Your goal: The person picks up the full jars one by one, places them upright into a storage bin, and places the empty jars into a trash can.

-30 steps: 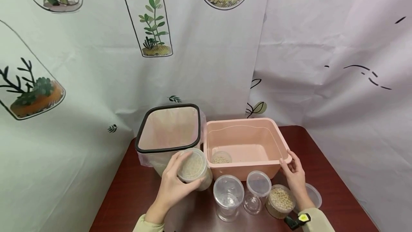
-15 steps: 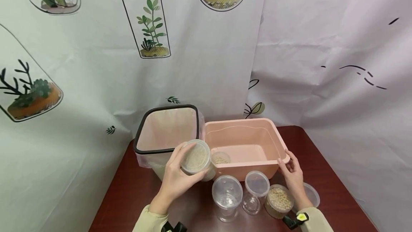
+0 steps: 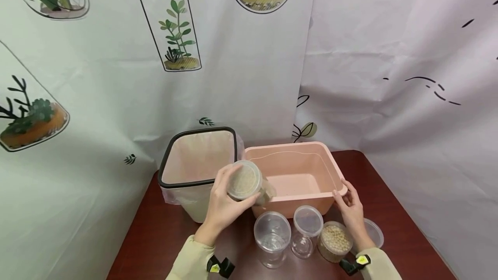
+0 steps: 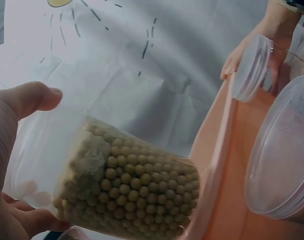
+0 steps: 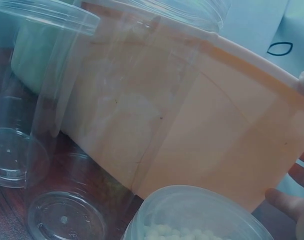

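Observation:
My left hand (image 3: 227, 198) grips a clear plastic jar (image 3: 245, 180) with a frosted lid, tilted over the near left corner of the pink basin (image 3: 288, 200). In the left wrist view, small round greenish-beige balls (image 4: 137, 190) fill the lower part of the jar, which is turned toward the basin rim. My right hand (image 3: 352, 215) holds the basin's near right corner, thumb and fingers on either side of the rim. The near left part of the basin's inside is hidden behind the held jar.
Two lidded clear jars (image 3: 272, 241) (image 3: 305, 232) stand before the basin. Beside them are a short tub of pale balls (image 3: 335, 241) and another clear lid or container (image 3: 373, 231), partly behind the right hand. A lined bin (image 3: 194, 213) with a black rim (image 3: 165, 163) stands left.
My left hand has raised the jar and carried it up and right, tipping it over the basin's near left edge. It now covers the small tub seen earlier inside the basin. My right hand keeps its hold.

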The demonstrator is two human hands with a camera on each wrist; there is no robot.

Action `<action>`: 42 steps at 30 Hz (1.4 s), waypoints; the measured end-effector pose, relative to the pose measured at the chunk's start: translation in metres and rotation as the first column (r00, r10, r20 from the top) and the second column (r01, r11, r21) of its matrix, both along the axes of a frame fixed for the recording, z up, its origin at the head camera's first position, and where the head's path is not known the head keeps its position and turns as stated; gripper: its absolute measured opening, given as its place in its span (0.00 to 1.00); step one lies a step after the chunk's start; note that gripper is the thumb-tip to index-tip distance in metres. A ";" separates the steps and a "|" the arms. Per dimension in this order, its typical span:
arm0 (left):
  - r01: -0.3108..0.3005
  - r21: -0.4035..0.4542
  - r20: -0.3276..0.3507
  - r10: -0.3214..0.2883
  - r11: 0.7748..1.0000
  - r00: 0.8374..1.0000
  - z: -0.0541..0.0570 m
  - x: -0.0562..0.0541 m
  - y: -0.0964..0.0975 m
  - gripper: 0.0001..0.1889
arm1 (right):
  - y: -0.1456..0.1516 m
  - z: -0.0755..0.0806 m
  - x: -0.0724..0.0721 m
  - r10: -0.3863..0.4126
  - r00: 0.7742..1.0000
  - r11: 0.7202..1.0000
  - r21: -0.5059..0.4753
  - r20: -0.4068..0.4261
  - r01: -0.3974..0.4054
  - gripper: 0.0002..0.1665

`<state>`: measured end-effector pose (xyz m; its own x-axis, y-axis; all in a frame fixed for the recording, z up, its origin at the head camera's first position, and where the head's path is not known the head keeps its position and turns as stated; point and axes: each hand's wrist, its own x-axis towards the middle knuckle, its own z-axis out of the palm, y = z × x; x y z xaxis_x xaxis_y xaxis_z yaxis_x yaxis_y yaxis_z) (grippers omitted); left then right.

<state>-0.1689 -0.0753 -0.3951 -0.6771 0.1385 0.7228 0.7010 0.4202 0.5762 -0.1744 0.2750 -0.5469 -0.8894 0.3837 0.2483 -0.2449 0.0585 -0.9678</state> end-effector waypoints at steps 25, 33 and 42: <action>0.034 0.081 -0.120 -0.024 0.996 0.993 -0.020 -0.042 0.050 0.41 | -0.008 0.014 0.008 -0.032 0.991 0.999 0.031 0.129 0.029 0.33; 0.033 0.045 -0.052 -0.030 0.998 0.998 -0.030 -0.051 0.064 0.39 | -0.006 0.014 0.008 -0.031 0.996 0.998 0.048 0.087 0.027 0.32; 0.068 0.029 0.061 -0.070 0.997 0.996 -0.034 -0.056 0.081 0.39 | -0.005 0.016 0.007 -0.022 0.996 0.999 0.033 0.090 0.019 0.32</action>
<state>-0.2251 0.0053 -0.4295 -0.7104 0.1679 0.6835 0.6902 0.3561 0.6299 -0.1671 0.2700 -0.5309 -0.9009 0.3950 0.1800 -0.1555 0.0935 -0.9834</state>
